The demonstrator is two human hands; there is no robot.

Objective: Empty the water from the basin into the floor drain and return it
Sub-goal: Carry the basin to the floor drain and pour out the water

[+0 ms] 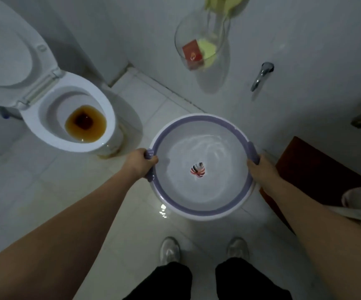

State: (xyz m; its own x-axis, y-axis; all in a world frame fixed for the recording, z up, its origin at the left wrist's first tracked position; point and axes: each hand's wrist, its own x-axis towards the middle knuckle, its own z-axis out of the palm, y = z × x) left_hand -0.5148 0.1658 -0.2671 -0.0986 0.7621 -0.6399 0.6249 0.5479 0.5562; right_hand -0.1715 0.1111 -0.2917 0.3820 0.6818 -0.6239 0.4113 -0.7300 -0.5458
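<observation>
A round white basin (199, 210) with a purple rim and two purple handles is held level above the tiled floor in front of me. Rippling water lies in it, over a small leaf picture on its bottom. My left hand (139, 164) grips the left handle and my right hand (260, 167) grips the right handle. No floor drain shows in the head view; the basin hides the floor beneath it.
An open toilet (45, 118) with brown water stands at the left. A wall tap (261, 75) and a hanging clear bag (201, 48) are on the far wall. A dark red mat (317, 169) lies at the right. My shoes (169, 250) stand on wet tiles below.
</observation>
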